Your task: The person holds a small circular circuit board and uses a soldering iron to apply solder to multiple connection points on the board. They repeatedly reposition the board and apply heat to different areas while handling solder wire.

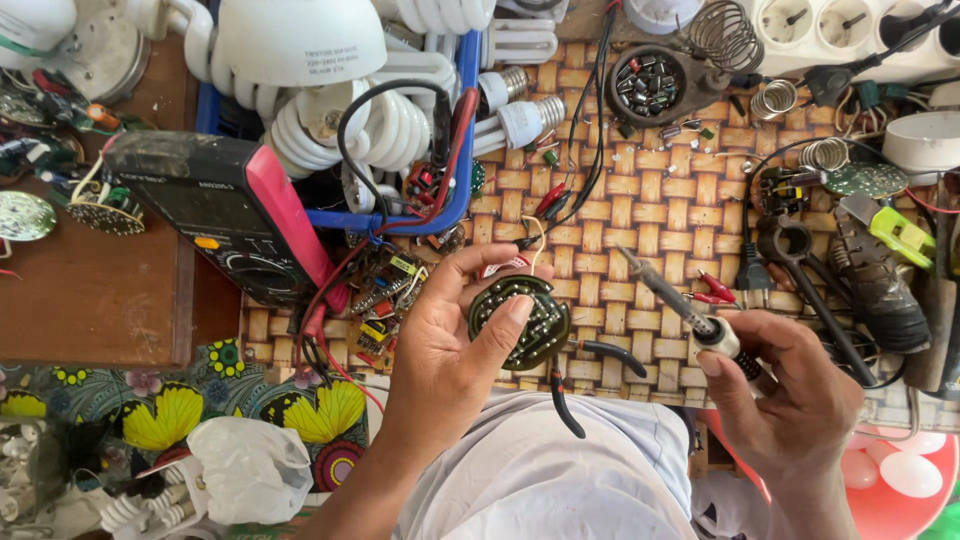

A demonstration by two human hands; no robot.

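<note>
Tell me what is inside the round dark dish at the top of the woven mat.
The round dark dish holds a heap of small cylindrical electronic parts, mostly black with some silver and red. They cover its bottom, so anything lying underneath is hidden.

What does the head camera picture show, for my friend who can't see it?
A person's left hand holds a round circuit board while the right hand holds a soldering iron beside it, tip clear of the board. They work over a woven mat crowded with bulbs, a multimeter, wires and small parts.
</note>
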